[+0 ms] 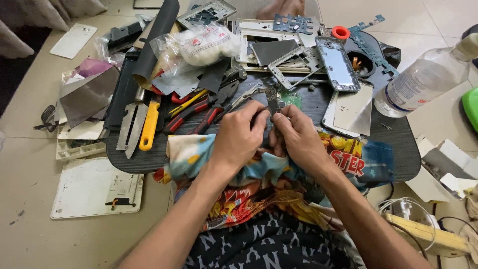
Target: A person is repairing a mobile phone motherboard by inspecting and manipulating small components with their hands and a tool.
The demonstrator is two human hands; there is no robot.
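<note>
My left hand [238, 137] and my right hand [297, 137] meet over the front of a dark low table [398, 149]. Together they pinch a small dark circuit board part [273, 102] that sticks up between the fingertips. A thin dark tool seems to lie in my left fingers, but I cannot tell what it is. A colourful printed cloth [358, 157] lies under both wrists. A small green circuit board [290, 98] rests just beyond my fingers.
Pliers with red handles [191, 113], a yellow-handled cutter [148, 124] and a metal blade lie left. Phone frames [337, 62], metal plates [354, 109] and a bag of white stuff [206, 44] crowd the back. A clear bottle [423, 79] lies right. A white panel [94, 188] is on the floor.
</note>
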